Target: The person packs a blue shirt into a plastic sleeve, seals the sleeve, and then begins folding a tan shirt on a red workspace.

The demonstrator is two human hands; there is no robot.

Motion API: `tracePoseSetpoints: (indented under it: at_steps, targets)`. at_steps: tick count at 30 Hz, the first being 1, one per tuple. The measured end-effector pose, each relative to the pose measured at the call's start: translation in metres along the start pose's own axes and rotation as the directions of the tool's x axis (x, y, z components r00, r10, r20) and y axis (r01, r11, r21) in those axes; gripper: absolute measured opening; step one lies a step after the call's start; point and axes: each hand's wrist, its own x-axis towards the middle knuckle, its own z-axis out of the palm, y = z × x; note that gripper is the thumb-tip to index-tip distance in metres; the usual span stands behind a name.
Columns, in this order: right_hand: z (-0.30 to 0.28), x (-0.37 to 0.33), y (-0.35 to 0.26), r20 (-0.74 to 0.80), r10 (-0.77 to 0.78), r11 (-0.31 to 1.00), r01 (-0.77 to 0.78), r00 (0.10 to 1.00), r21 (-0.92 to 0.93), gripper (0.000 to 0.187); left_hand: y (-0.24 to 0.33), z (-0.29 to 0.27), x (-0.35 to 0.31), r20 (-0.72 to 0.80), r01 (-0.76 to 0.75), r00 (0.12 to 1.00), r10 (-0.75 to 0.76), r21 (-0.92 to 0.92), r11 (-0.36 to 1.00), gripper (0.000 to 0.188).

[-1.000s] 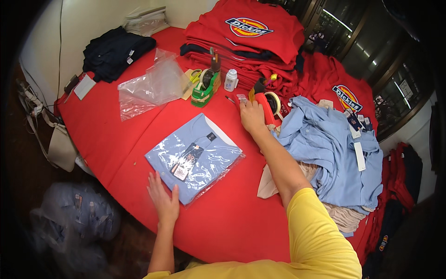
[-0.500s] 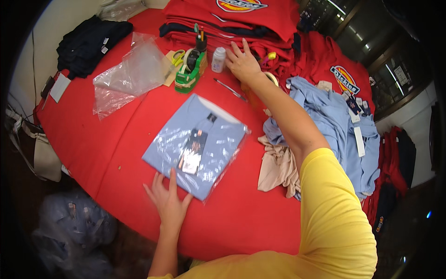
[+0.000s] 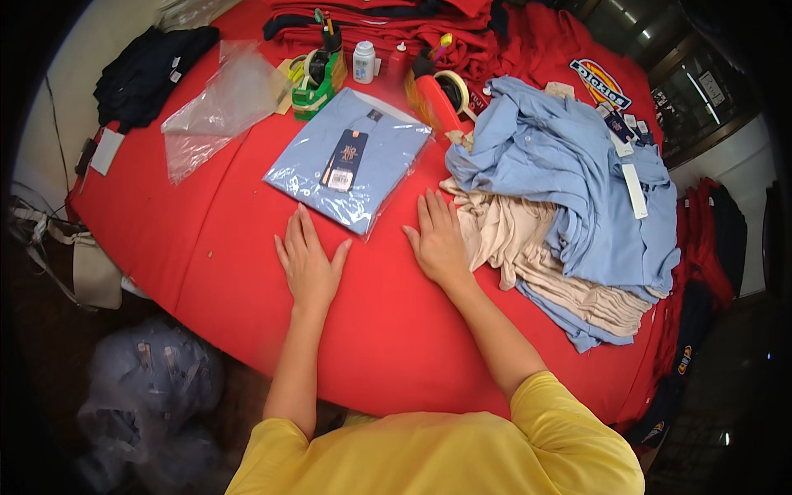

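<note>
Head view: left hand (image 3: 313, 262) and right hand (image 3: 440, 241) rest palm-down on the red worktop (image 3: 239, 280), fingers extended and parted, holding nothing. Bagged blue shirt (image 3: 373, 165) lies flat just beyond the left hand; beige garments (image 3: 507, 231) lie beside the right.

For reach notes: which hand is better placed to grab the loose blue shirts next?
Probably right: the right hand lies nearer the blue shirts; the left hand is by the bagged shirt.

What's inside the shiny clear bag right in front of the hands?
A folded light-blue shirt with a dark-blue hang tag shows through the plastic bag. The shirt's underside is hidden against the red table.
</note>
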Motion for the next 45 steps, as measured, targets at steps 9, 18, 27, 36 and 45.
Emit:
tracePoseSetpoints:
  at_steps: [9,18,27,36,45]
  targets:
    - [0.003,-0.097,-0.151,0.205,-0.435,0.893,0.391,0.877,0.222,0.064,-0.13,-0.102,-0.11,-0.029,0.541,0.804,-0.594,0.45,0.71,0.072]
    - [-0.042,-0.183,-0.137,0.353,-0.586,0.806,0.476,0.73,0.353,0.064,-0.127,-0.06,-0.162,-0.251,0.504,0.721,-0.646,-0.45,0.737,0.083]
    - [-0.184,-0.342,0.127,0.189,0.363,0.891,-0.281,0.913,-0.355,0.066,-0.066,-0.039,-0.225,-0.396,0.381,0.853,-0.34,0.028,0.924,0.074]
    - [-0.324,-0.636,0.238,-0.377,0.926,-0.174,-0.894,-0.006,-0.413,0.066,0.15,0.006,-0.277,0.256,-0.107,0.966,0.031,0.287,0.952,0.057]
    - [-0.308,-0.514,0.348,-0.13,0.661,0.47,-0.542,0.739,-0.696,0.063,0.24,0.017,-0.304,0.342,-0.246,0.928,0.149,0.261,0.934,0.061]
